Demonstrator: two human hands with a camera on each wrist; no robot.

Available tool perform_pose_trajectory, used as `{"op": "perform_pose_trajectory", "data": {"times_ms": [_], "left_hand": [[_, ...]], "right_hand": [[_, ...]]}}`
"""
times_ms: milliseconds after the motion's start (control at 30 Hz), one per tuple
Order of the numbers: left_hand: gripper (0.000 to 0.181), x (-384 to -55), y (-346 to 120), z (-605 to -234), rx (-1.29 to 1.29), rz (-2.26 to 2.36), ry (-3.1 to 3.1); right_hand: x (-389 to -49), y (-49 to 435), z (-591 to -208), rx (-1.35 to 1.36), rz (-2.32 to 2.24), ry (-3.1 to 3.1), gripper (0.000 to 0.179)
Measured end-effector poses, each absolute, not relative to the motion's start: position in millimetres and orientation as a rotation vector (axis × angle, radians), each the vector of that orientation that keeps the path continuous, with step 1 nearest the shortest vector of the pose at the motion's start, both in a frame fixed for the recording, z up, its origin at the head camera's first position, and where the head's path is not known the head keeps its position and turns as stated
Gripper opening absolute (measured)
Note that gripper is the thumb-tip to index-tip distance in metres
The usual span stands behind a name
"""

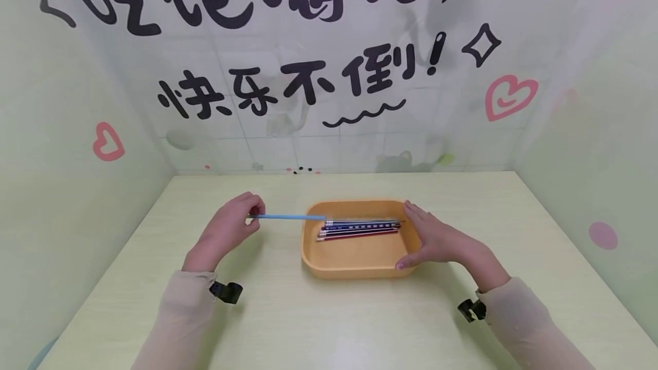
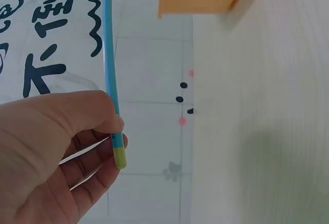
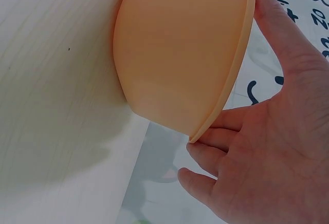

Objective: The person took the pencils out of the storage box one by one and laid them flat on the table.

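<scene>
Between thumb and fingertips, my left hand [image 1: 230,227] pinches a slim blue pencil [image 1: 288,217] by its yellow-green end. The pencil lies nearly level, and its far end overlaps the left side of an orange box [image 1: 354,272] in the head view. Several dark and red pencils [image 1: 360,229] lie side by side inside the box. My right hand [image 1: 437,238] grips the box's right end, thumb at the front corner and fingers at the back. From the right wrist, the box's outer wall [image 3: 175,54] shows, with fingers [image 3: 216,136] at its rim.
The box stands on a pale wood-grain table [image 1: 329,318]. Behind it rises a white wall panel [image 1: 334,147] with large black lettering, and side panels flank the table. A dark wrist camera [image 1: 226,292] is strapped at the left sleeve, another [image 1: 472,310] at the right.
</scene>
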State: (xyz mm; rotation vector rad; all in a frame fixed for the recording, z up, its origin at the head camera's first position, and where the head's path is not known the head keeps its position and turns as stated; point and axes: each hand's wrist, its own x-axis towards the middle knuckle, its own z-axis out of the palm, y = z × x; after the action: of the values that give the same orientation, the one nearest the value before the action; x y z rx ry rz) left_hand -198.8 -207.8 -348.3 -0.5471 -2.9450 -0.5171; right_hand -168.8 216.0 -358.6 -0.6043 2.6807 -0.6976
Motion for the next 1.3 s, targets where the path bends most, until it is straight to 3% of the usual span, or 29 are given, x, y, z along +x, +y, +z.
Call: {"op": "perform_pose_trajectory", "data": {"times_ms": [467,1300], "left_hand": [[0.014,-212.2,-264.6,-374.6,-0.380,-0.306,-3.100],[0.020,-223.3,-271.6,-392.9,-0.342,-0.211,-3.212]], "right_hand": [[-170.0,216.2,-358.6,-0.590,-0.663,2.681,0.129],[-169.4,216.0,-356.7,-0.590,-0.677,2.666,0.130]]}}
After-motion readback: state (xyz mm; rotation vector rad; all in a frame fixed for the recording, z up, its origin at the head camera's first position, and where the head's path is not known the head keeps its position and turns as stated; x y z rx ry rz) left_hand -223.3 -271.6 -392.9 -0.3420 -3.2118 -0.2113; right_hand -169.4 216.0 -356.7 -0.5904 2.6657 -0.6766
